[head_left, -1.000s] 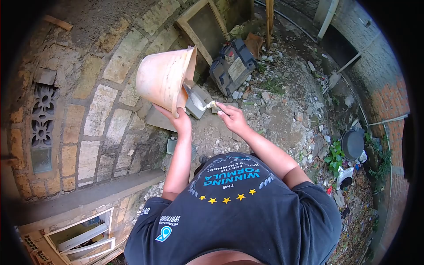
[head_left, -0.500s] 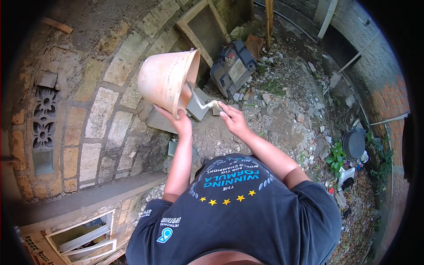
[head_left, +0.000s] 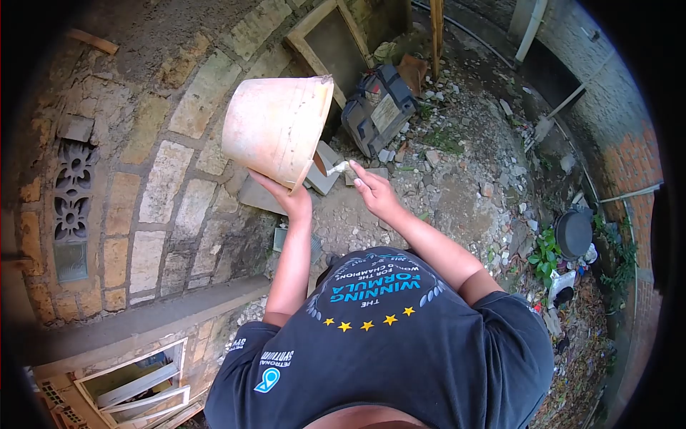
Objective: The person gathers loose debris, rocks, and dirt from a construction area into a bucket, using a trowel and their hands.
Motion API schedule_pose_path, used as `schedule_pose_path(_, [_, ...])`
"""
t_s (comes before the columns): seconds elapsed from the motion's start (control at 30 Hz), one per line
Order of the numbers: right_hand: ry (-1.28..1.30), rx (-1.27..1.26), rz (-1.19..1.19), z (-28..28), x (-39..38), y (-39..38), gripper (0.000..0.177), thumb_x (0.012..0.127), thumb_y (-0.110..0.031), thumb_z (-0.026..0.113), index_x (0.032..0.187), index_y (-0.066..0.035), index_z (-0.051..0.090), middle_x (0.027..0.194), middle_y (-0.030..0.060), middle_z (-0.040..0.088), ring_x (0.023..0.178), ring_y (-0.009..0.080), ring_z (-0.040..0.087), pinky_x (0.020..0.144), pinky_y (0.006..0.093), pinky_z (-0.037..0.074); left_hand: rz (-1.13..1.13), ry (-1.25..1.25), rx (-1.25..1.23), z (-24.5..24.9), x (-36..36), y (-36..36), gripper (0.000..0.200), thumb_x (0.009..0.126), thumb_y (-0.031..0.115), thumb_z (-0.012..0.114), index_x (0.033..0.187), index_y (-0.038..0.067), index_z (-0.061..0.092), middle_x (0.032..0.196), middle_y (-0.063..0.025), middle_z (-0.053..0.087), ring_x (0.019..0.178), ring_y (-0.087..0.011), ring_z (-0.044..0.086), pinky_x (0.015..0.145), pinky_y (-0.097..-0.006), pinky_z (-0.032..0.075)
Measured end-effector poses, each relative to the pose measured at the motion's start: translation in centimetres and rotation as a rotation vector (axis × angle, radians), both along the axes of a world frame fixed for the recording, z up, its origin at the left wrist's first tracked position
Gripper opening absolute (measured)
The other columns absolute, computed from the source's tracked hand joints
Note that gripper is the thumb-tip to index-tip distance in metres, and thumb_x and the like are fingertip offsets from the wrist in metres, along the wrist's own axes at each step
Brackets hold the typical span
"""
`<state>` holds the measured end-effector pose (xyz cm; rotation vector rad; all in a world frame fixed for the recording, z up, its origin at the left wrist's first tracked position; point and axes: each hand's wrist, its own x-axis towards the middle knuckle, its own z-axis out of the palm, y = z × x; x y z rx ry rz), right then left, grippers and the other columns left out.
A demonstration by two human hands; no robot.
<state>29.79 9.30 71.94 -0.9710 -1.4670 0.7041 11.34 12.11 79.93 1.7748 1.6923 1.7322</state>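
The bucket (head_left: 275,129), one in number, was held in the air near the stone wall (head_left: 164,179), lying on its side with its mouth turned toward the right hand (head_left: 375,194). Compared with the frame before, it had rotated: its pale outer side now faced the camera, its inside was almost hidden, and the rim reached farther right. The left hand (head_left: 286,199) gripped it from beneath, close to the rim, though the thumb was mostly out of view. The right hand's fingers were closed around the handle of a single trowel (head_left: 334,169), whose blade, plainer to see earlier, was now largely concealed by the rim.

The dark shirt (head_left: 371,357) read "THE WINNING FORMULA FOR THE WORLD CHAMPIONS" above a row of four yellow stars. "PETRONAS", partly cut off by folds, and "SYNTIUM" stood at the chest beside one blue-and-white logo.

Three grey blocks (head_left: 261,196) showed below and beside the bucket, partly covered. Beyond them, one black case (head_left: 379,107) with a pale label, too small to read, lay on the rubble-strewn ground (head_left: 443,207), just beside a wooden frame (head_left: 312,19). One dark round container (head_left: 573,234) sat near the ground's right edge, beside a leafy plant (head_left: 543,257).
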Motion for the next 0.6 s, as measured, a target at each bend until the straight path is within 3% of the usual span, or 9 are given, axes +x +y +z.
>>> schedule_pose_path(0.13, [-0.153,-0.149,0.070,0.2,0.7,0.1,0.043,0.098,-0.021,0.059,0.140,-0.014,0.056,0.092,0.0155,0.065,0.085,0.0322,0.063,0.080,0.0370,0.051,-0.025,-0.020,0.023,-0.3,-0.2,0.0,0.105,0.089,0.006,0.068,0.155,0.001,-0.013,0.160,-0.0266,0.009,0.148,-0.0354,0.020,0.120,-0.0469,0.015])
schedule_pose_path(0.2, [0.049,0.039,0.027,0.0,0.1,0.2,0.044,0.098,-0.021,0.059,0.141,-0.014,0.055,0.081,0.0149,0.058,0.077,0.0320,0.059,0.076,0.0388,0.050,-0.043,-0.035,0.052,-0.4,-0.1,0.2,0.107,0.089,0.010,0.070,0.155,0.001,-0.013,0.160,-0.0270,0.009,0.148,-0.0359,0.019,0.120,-0.0474,0.015])
schedule_pose_path(0.23, [0.049,0.034,0.029,0.3,0.3,0.1,0.044,0.098,-0.021,0.059,0.141,-0.014,0.055,0.081,0.0149,0.058,0.077,0.0320,0.059,0.076,0.0388,0.050,-0.058,-0.049,0.073,-0.4,-0.2,0.0,0.109,0.089,0.014,0.072,0.155,0.000,-0.014,0.160,-0.0274,0.008,0.148,-0.0364,0.018,0.120,-0.0478,0.014])
schedule_pose_path(0.3, [-0.185,-0.169,0.084,1.0,1.0,0.0,0.044,0.098,-0.020,0.059,0.141,-0.011,0.054,0.085,0.0149,0.061,0.079,0.0308,0.061,0.078,0.0376,0.050,-0.055,-0.039,0.066,-0.1,-0.3,-0.2,0.110,0.088,0.016,0.073,0.154,-0.001,-0.014,0.160,-0.0275,0.008,0.149,-0.0367,0.018,0.120,-0.0479,0.014])
schedule_pose_path(0.43, [-0.022,-0.010,0.040,0.7,0.3,0.1,0.044,0.098,-0.019,0.059,0.141,-0.011,0.054,0.085,0.0149,0.060,0.079,0.0306,0.060,0.079,0.0370,0.050,-0.051,-0.012,0.082,-0.5,-0.6,0.3,0.111,0.089,0.020,0.073,0.153,-0.003,-0.015,0.160,-0.0282,0.008,0.149,-0.0373,0.018,0.120,-0.0481,0.013])
schedule_pose_path(0.53, [-0.202,-0.143,0.082,0.9,0.5,0.1,0.045,0.098,-0.018,0.059,0.142,-0.012,0.054,0.087,0.0155,0.062,0.081,0.0315,0.061,0.081,0.0364,0.050,-0.033,-0.006,0.034,-0.8,-0.5,0.1,0.112,0.088,0.021,0.073,0.152,-0.005,-0.015,0.159,-0.0289,0.010,0.149,-0.0380,0.018,0.120,-0.0485,0.014])
schedule_pose_path(0.6, [0.019,-0.012,0.034,0.8,0.3,-0.2,0.044,0.098,-0.019,0.059,0.141,-0.015,0.054,0.089,0.0167,0.063,0.085,0.0344,0.062,0.082,0.0379,0.050,-0.061,0.013,0.074,-0.8,-0.5,0.4,0.112,0.089,0.020,0.073,0.152,-0.005,-0.016,0.159,-0.0292,0.011,0.148,-0.0385,0.019,0.120,-0.0485,0.014])
